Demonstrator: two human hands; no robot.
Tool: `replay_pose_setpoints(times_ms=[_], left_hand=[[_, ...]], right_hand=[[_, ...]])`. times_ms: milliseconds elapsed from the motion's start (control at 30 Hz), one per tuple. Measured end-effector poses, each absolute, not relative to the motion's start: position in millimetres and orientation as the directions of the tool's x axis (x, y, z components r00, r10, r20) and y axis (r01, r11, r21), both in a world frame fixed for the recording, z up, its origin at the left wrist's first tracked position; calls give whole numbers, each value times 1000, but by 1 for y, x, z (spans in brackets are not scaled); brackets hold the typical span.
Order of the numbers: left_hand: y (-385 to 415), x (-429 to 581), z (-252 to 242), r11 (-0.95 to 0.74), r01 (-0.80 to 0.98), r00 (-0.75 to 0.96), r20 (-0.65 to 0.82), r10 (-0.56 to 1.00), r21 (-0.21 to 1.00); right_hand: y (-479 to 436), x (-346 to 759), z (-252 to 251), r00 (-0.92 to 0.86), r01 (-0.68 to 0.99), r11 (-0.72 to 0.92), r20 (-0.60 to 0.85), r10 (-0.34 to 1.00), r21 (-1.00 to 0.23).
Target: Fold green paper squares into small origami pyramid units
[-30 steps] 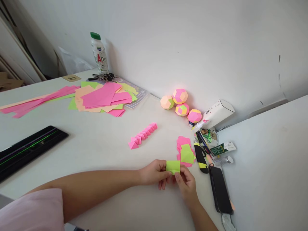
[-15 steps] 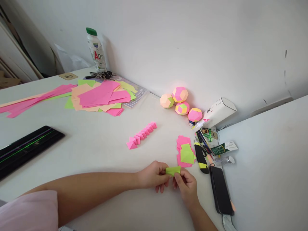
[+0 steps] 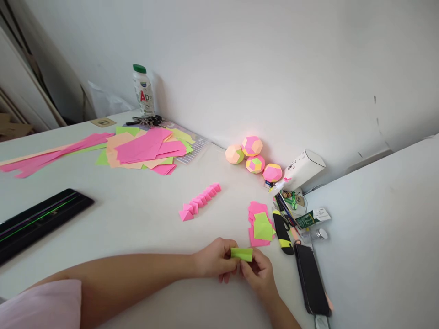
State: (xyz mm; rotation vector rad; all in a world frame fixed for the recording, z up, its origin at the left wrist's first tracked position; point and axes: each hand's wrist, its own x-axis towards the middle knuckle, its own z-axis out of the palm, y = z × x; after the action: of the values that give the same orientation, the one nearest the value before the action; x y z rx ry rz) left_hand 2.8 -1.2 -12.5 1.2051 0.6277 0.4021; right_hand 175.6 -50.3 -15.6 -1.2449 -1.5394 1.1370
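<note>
Between my hands is a small folded piece of green paper (image 3: 242, 254), held above the near part of the table. My left hand (image 3: 216, 258) pinches its left end between thumb and fingers. At its lower right, the thumb and fingers of my right hand (image 3: 259, 272) are closed on the same paper. Just beyond lies a pile of pink paper squares (image 3: 256, 209) with green squares (image 3: 263, 230) on top. Further left, a row of folded pink paper pieces (image 3: 200, 201) overlaps in a diagonal line.
Along the wall sit several paper balls (image 3: 252, 145). On the right are a black and yellow cutter (image 3: 283, 232), a black phone (image 3: 311, 278) and a white box (image 3: 304, 169). Loose colored paper (image 3: 144, 147), keys (image 3: 146, 120), a bottle (image 3: 144, 93) and a black device (image 3: 41, 224) are leftward.
The head view has shifted, so most things sit lower in the picture. Both hands keep their hold on the green paper, whose fold now shows a little more opened.
</note>
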Motion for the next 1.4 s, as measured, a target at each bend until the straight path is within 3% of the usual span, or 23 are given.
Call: replay_pose_setpoints(times_ms=[233, 433, 633, 1400], left_hand=[[-1, 6, -15, 324, 47, 780, -237, 579, 945], [3, 6, -7, 378, 25, 803, -244, 543, 926], [5, 5, -11, 400, -23, 808, -218, 547, 916], [4, 7, -13, 504, -112, 728, -275, 628, 856]], right_hand=[[-51, 177, -21, -142, 246, 106, 73, 987, -963], [-49, 180, -21, -105, 41, -50, -54, 993, -998], [-48, 182, -21, -93, -99, -63, -54, 994, -993], [-47, 188, -30, -18, -187, -116, -115, 993, -975]])
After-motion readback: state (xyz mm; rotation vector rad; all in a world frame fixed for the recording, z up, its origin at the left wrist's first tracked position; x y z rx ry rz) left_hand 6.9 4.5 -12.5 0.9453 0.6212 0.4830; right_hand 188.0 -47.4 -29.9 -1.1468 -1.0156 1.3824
